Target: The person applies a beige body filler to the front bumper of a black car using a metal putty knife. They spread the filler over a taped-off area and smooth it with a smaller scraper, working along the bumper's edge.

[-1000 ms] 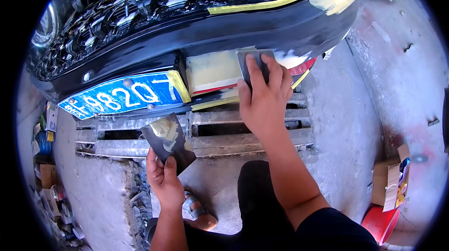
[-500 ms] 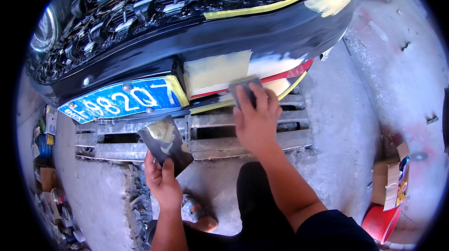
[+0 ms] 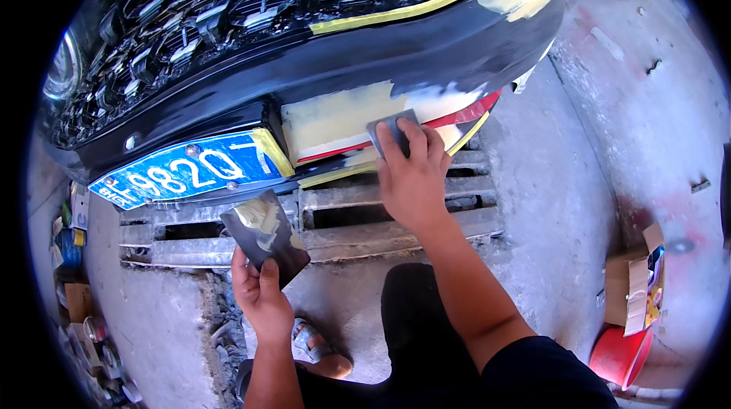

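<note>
Spreader: small dark grey flat blade, long axis roughly left-right, tilted slightly up to the right. Far edge faces the bumper, flat face pressed on the filler patch.
Spreader look: thin, rectangular, matte; near half hidden under the fingers.
Spreader place: on the pale yellow filler patch, just right of the blue licence plate, low on the dark bumper.
Right hand: fingers spread flat over the spreader, pushing it against the patch; palm down, not curled round it.
Left hand: closed around the near corner of a dark mixing board, thumb on top.
Board: squarish, held tilted, one corner pointing far-left; pale yellow filler smear on its far half.
Masking: yellow tape strip along the upper bumper edge; red strip right of the patch.
Ground: drain grate under the bumper, concrete floor to the right.
Right near corner: cardboard box, red bucket just nearer than it.
Left edge: cluttered tins, too small to tell.
</note>
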A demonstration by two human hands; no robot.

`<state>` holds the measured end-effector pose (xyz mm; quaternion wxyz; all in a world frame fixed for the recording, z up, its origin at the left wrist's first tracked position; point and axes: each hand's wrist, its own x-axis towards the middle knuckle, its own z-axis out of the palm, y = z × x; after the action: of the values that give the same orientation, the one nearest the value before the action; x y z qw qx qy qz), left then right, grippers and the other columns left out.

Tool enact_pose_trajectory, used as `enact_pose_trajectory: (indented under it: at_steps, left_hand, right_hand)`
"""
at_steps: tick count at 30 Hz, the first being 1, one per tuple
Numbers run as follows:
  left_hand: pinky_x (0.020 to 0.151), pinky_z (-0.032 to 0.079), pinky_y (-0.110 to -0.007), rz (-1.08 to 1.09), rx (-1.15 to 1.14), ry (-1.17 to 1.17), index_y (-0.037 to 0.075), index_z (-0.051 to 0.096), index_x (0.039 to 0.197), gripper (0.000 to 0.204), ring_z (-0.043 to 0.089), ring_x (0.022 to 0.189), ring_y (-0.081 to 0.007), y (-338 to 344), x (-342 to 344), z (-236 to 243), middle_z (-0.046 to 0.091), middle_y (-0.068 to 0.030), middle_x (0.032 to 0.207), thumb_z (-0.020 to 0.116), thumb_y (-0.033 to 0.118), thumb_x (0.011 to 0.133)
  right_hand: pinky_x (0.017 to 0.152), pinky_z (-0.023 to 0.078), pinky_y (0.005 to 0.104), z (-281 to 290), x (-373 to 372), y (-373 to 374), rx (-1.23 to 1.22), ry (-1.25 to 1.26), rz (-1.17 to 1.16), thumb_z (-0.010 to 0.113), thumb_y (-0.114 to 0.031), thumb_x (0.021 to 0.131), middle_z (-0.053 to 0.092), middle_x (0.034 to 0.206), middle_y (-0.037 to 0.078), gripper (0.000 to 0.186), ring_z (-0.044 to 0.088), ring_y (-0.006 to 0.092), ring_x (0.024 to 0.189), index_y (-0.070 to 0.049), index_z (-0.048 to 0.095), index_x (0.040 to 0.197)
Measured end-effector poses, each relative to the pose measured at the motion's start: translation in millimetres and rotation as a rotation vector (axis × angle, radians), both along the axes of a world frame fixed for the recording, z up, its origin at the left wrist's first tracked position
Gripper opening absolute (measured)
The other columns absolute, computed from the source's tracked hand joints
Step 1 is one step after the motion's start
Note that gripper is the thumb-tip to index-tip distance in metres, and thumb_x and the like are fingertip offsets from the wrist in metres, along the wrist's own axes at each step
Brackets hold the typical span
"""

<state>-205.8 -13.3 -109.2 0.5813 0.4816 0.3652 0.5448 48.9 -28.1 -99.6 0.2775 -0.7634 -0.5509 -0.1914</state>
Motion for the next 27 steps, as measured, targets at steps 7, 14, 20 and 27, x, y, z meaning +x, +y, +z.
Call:
enact_pose_trajectory:
  at_steps: [7, 14, 20, 27]
  left_hand:
    - [0.097, 0.044, -0.031, -0.022, -0.020, 0.011, -0.002, 0.040, 0.139, 0.047, 0.058, 0.111, -0.0168, -0.9, 1.8, -0.4, 0.059, -0.0114, 0.124, 0.049, -0.003, 0.093]
    - [0.097, 0.045, -0.031, -0.034, -0.015, -0.004, -0.001, 0.040, 0.139, 0.048, 0.058, 0.111, -0.0172, -0.3, 4.6, 0.1, 0.059, -0.0117, 0.124, 0.048, -0.003, 0.092]
    - [0.097, 0.045, -0.032, -0.034, 0.008, 0.021, -0.001, 0.040, 0.139, 0.048, 0.058, 0.111, -0.0175, 1.3, 7.1, -2.1, 0.059, -0.0118, 0.124, 0.048, -0.004, 0.092]
    - [0.097, 0.044, -0.030, -0.045, 0.014, 0.014, -0.004, 0.036, 0.140, 0.048, 0.058, 0.111, -0.0178, -1.0, 9.1, -1.1, 0.059, -0.0145, 0.124, 0.047, -0.005, 0.093]
  right_hand:
    - [0.094, 0.035, 0.0542, 17.2, 12.3, -17.4, 0.010, 0.029, -0.042, 0.067, -0.016, 0.079, 0.042, 0.134, 0.011, 0.052, 0.040, 0.0405, 0.120, -0.013, 0.055, 0.130]
    - [0.094, 0.035, 0.0548, 27.7, 31.6, 9.8, 0.183, -0.011, -0.012, 0.067, -0.016, 0.079, 0.042, 0.136, 0.012, 0.054, 0.039, 0.0431, 0.121, -0.011, 0.054, 0.131]
    - [0.094, 0.034, 0.0543, 9.7, 29.0, -1.0, 0.098, -0.049, 0.006, 0.067, -0.016, 0.078, 0.043, 0.134, 0.012, 0.054, 0.039, 0.0428, 0.121, -0.010, 0.054, 0.130]
    - [0.095, 0.034, 0.0537, 32.2, 36.4, 8.2, 0.220, -0.044, 0.006, 0.067, -0.015, 0.079, 0.043, 0.135, 0.011, 0.052, 0.039, 0.0421, 0.121, -0.010, 0.056, 0.129]
